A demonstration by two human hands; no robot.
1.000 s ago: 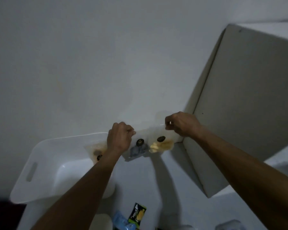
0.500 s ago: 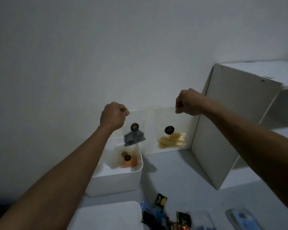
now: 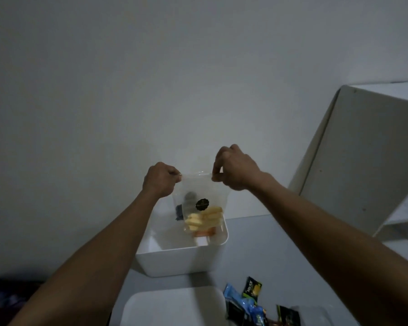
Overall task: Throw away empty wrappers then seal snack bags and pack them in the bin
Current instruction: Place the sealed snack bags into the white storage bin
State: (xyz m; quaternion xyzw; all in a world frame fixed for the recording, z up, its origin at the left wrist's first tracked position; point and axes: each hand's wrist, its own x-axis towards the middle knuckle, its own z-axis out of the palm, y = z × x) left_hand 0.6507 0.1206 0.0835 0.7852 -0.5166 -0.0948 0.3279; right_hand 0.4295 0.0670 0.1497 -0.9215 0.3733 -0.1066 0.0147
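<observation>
Two clear zip bags hang overlapped above the white bin (image 3: 174, 262). The front bag holds yellow snack pieces (image 3: 203, 220) and carries a black round sticker. Behind it, the other bag holds dark snacks (image 3: 180, 209). My left hand (image 3: 161, 182) pinches the top left corner of the bags, and my right hand (image 3: 233, 170) pinches the top right corner. In the bin, below the hanging bags, lies a bag with orange snacks (image 3: 205, 232). Which hand holds which bag's edge cannot be told where they overlap.
The bin stands on a grey table (image 3: 280, 255) against the wall. A white lid or tray (image 3: 170, 307) lies at the near edge. Several small wrappers (image 3: 245, 302), blue, black and green, lie right of it. A white shelf unit (image 3: 363, 161) stands at the right.
My hands have come together, so the two bags, held apart before, now overlap. They hang lower, right over the bin.
</observation>
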